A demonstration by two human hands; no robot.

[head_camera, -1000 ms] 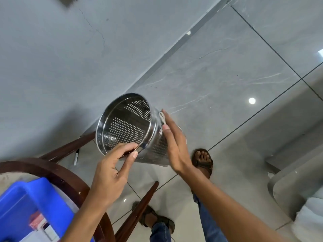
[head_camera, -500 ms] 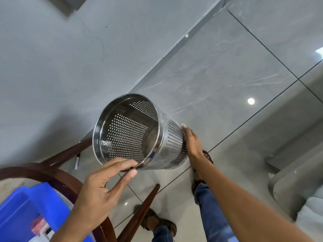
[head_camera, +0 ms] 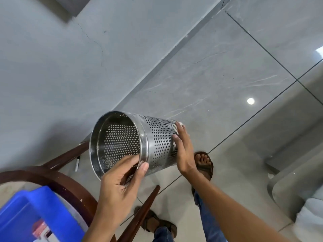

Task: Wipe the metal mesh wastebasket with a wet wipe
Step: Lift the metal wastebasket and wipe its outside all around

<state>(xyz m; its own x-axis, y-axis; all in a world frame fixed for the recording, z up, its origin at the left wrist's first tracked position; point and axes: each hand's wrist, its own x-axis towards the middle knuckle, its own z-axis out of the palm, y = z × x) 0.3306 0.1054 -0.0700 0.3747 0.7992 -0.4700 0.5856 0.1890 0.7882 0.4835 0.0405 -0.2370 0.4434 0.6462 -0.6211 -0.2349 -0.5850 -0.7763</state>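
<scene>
The shiny perforated metal wastebasket point(head_camera: 157, 138) is held in the air on its side, its open mouth turned toward me and to the left. My left hand point(head_camera: 120, 180) pinches the lower rim, fingers inside and thumb outside. My right hand point(head_camera: 182, 149) lies flat against the basket's outer wall near its base, pressing a small white wet wipe point(head_camera: 177, 126) that peeks out above the fingertips. Most of the wipe is hidden under the hand.
A round dark wooden table point(head_camera: 52, 179) with slanted legs stands at lower left, carrying a blue plastic bin point(head_camera: 35, 212). A pen point(head_camera: 77, 163) lies on the grey tiled floor by the wall. My sandalled feet are below. A grey curved seat point(head_camera: 288, 186) is at right.
The basket has turned so more of its outer wall faces me. My right hand slid from the rim down along the wall to the base end. My left hand kept its grip.
</scene>
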